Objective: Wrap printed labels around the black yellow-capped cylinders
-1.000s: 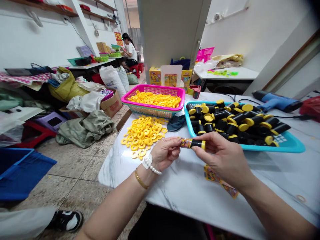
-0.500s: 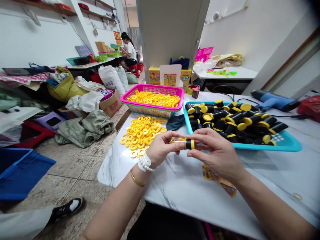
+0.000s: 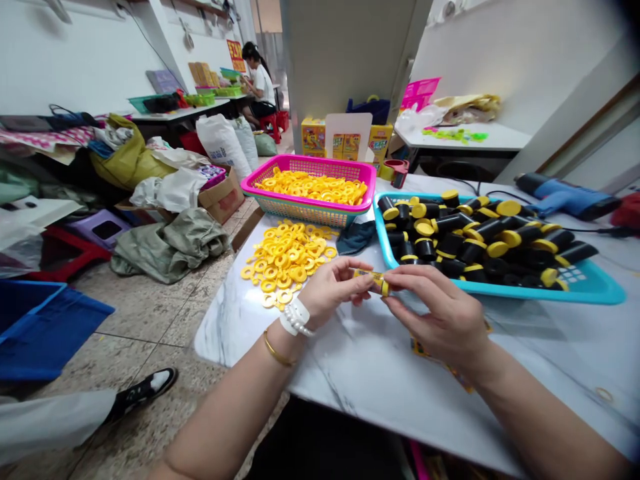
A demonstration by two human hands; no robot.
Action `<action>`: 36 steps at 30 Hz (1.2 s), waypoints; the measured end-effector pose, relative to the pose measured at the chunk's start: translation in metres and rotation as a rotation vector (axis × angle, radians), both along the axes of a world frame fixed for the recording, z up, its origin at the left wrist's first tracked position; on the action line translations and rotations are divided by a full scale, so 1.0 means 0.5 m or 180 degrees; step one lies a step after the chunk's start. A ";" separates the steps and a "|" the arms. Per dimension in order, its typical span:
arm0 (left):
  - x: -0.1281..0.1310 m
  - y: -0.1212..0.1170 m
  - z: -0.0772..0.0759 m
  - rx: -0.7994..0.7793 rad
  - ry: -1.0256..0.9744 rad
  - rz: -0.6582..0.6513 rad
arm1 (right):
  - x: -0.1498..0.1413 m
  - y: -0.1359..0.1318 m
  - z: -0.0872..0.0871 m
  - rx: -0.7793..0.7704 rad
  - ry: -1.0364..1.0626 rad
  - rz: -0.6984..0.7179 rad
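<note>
A small black cylinder with a yellow cap and a printed yellow sleeve (image 3: 376, 283) is held level over the table between my two hands. My left hand (image 3: 330, 293) is closed around its left end, thumb on the near side. The fingertips and thumb of my right hand (image 3: 440, 310) pinch the yellow right end. Loose printed sleeves (image 3: 419, 348) lie on the table, mostly covered by my right hand. Beyond it, a turquoise basket (image 3: 600, 287) holds many black cylinders with yellow caps (image 3: 473, 248). A pile of yellow rings (image 3: 287, 257) lies left of my hands.
A pink basket (image 3: 245, 187) full of yellow ring pieces stands behind the pile. Right of it lies a dark cloth (image 3: 356, 238). A blue heat gun (image 3: 565, 193) with cables lies at the back right. Another person (image 3: 260, 83) sits at a far table; a blue crate (image 3: 45, 340) is on the floor.
The sleeved cylinder has turned so that its right end points more toward me, and less black shows. My right fingers have closed onto that end. The view has shifted slightly.
</note>
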State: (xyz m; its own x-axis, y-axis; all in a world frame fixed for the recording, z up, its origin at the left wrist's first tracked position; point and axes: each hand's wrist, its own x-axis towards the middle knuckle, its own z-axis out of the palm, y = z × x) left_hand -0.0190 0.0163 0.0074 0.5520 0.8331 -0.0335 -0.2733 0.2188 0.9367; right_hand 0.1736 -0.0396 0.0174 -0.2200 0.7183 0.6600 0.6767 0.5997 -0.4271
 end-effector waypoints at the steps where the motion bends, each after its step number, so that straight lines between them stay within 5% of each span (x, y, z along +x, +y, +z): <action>1: -0.002 0.002 -0.001 0.0025 0.0012 0.0010 | 0.001 0.000 0.000 0.0013 0.0034 -0.0046; 9: 0.012 -0.016 0.014 0.0598 -0.0212 0.0374 | -0.011 -0.006 -0.003 -0.1376 0.1611 -0.0123; 17: 0.002 -0.009 0.009 0.0405 0.0145 0.0398 | -0.012 -0.002 -0.016 -0.1047 0.1373 0.0118; 22: 0.004 -0.026 0.021 0.1226 0.0756 0.0663 | -0.039 -0.003 -0.001 -0.2200 0.2399 0.0159; 24: 0.003 -0.029 0.023 0.1400 0.0836 0.0794 | -0.050 -0.002 0.004 -0.2283 0.2665 0.0280; 28: -0.005 -0.014 0.020 0.0746 0.0361 0.0621 | -0.046 0.005 0.003 -0.1882 0.2654 0.0468; 36: 0.008 -0.008 0.004 -0.0182 0.0063 0.0040 | -0.007 0.012 -0.003 -0.1858 0.2542 0.1105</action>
State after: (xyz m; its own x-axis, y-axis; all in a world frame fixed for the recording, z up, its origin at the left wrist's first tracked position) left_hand -0.0153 0.0123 0.0097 0.5404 0.8363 -0.0920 -0.2579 0.2688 0.9280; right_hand 0.1699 -0.0336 0.0157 -0.1280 0.9528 0.2752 -0.0991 0.2638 -0.9595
